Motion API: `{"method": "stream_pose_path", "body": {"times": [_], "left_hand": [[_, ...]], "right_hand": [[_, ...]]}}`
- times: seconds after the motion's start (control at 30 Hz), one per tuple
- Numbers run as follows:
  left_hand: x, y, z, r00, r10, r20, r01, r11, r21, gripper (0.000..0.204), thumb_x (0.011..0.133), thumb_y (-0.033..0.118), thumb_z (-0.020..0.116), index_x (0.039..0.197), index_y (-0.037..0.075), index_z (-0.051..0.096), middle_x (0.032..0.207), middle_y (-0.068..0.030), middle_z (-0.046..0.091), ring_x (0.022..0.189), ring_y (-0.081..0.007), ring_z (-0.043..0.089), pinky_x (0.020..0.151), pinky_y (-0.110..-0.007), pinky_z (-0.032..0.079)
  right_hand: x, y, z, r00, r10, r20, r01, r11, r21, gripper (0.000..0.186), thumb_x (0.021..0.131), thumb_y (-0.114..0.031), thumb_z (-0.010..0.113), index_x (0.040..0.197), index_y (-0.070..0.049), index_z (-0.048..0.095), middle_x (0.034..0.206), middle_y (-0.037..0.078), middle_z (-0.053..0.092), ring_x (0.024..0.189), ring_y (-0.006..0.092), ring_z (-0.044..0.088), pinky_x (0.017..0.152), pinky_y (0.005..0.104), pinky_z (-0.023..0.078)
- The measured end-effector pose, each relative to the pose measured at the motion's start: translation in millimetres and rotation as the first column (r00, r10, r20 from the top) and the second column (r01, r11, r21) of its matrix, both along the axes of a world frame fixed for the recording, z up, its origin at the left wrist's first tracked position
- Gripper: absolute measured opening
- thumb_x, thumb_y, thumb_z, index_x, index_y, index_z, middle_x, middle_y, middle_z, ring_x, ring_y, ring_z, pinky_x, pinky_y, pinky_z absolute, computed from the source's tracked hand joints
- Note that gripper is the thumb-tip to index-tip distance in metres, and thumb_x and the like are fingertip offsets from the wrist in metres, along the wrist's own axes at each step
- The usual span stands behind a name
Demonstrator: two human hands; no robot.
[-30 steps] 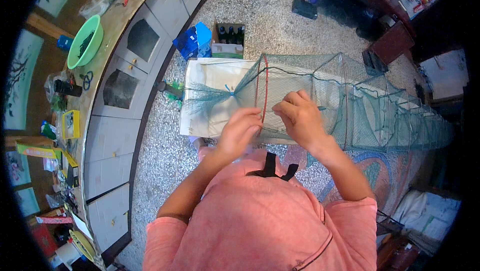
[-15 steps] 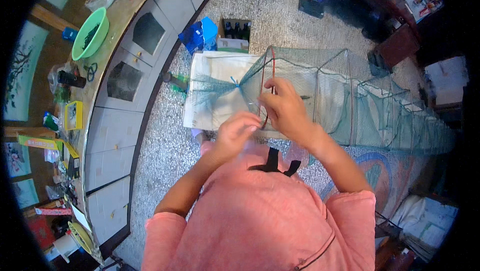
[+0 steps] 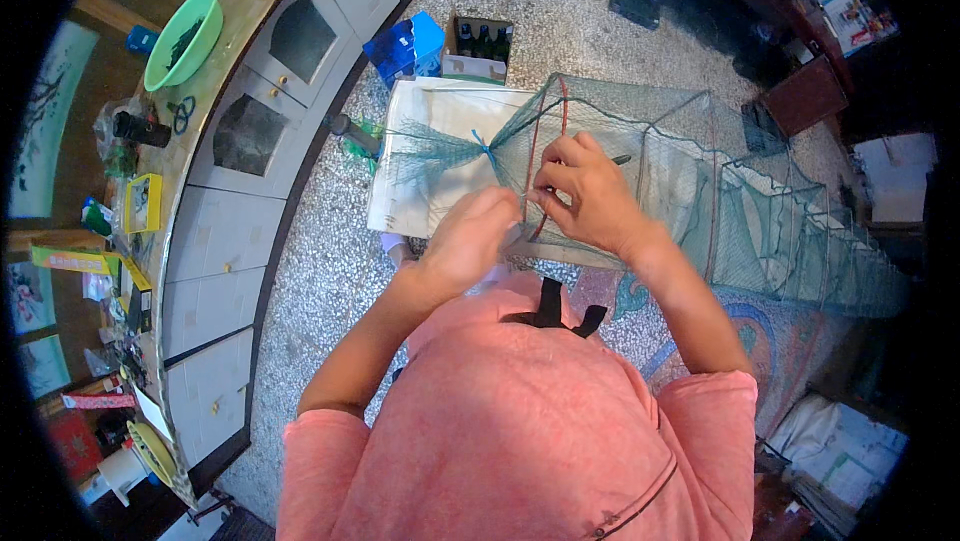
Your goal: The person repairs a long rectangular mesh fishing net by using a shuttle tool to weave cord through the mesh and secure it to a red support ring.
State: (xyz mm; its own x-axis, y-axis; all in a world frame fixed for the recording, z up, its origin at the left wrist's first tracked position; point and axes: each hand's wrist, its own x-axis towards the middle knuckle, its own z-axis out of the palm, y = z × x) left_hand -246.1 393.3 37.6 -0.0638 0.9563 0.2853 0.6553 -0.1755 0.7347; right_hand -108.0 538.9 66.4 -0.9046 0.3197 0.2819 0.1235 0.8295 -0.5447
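On the speckled floor (image 3: 330, 271), over a white sheet (image 3: 420, 191), a long green mesh trap (image 3: 700, 181) is laid, its tied end at left, its long axis running rightward. Its red hoop (image 3: 545, 156) is pinched by the closed left hand (image 3: 470, 241) and right hand (image 3: 590, 196)

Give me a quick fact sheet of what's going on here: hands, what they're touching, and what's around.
Left hand: at the near edge of the green net trap, fingers curled
Right hand: gripping the trap's red frame hoop
Net end: bunched and tied with a blue cord
Under the net: white sheet on the speckled floor
Left side: counter with a green bowl
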Motion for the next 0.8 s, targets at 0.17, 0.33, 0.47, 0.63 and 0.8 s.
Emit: {"method": "stream_pose_path", "body": {"times": [0.17,0.33,0.47,0.63,0.8], "left_hand": [[-10,6,3,0.999,-0.051,-0.018,0.051,0.999,-0.009,0.01,0.082,0.0,0.052,0.092,0.0,0.054,0.1,-0.0155,0.053,0.091,-0.0327,0.052,0.08,-0.035,0.042],[11,11,-43,0.954,-0.087,0.287,0.052,0.991,0.127,0.006,0.083,0.005,0.055,0.087,0.001,0.053,0.102,-0.014,0.051,0.096,-0.0256,0.05,0.084,-0.031,0.039],[31,11,-58,0.823,0.017,0.568,-0.022,1.0,0.001,0.002,0.084,0.003,0.053,0.084,0.002,0.053,0.11,-0.0086,0.045,0.1,-0.015,0.045,0.087,-0.029,0.037],[40,10,-78,0.713,0.176,0.679,-0.114,0.984,-0.135,0.026,0.079,0.001,0.055,0.105,0.001,0.053,0.118,-0.0124,0.047,0.112,-0.0245,0.045,0.093,-0.035,0.036],[36,6,-61,0.824,0.422,0.377,-0.406,0.905,-0.127,0.037,0.08,0.0,0.054,0.116,0.002,0.048,0.12,-0.0118,0.046,0.111,-0.0229,0.046,0.092,-0.036,0.037]], "right_hand": [[1,1,-2,0.999,0.021,-0.028,-0.022,1.0,-0.012,0.014,0.066,-0.012,0.068,0.073,-0.005,0.059,0.085,0.009,0.052,0.082,0.0292,0.047,0.069,0.0374,0.042],[0,-8,-17,0.987,-0.075,-0.14,0.086,0.993,0.078,0.02,0.061,-0.015,0.07,0.077,-0.01,0.058,0.083,0.006,0.052,0.081,0.0269,0.048,0.07,0.0367,0.041],[1,-15,-14,0.983,-0.068,-0.169,0.132,0.904,0.406,0.026,0.054,-0.021,0.069,0.076,-0.014,0.057,0.079,0.003,0.051,0.079,0.0242,0.049,0.071,0.0368,0.038],[-23,-27,-16,0.99,-0.074,-0.122,0.106,0.953,0.283,0.024,0.054,-0.02,0.067,0.075,-0.014,0.056,0.074,0.002,0.052,0.082,0.0224,0.052,0.072,0.036,0.038],[-55,-63,32,0.927,0.041,-0.374,-0.067,0.996,-0.056,0.016,0.077,-0.024,0.062,0.078,-0.011,0.053,0.077,0.005,0.056,0.074,0.0225,0.055,0.066,0.0364,0.042]]}}
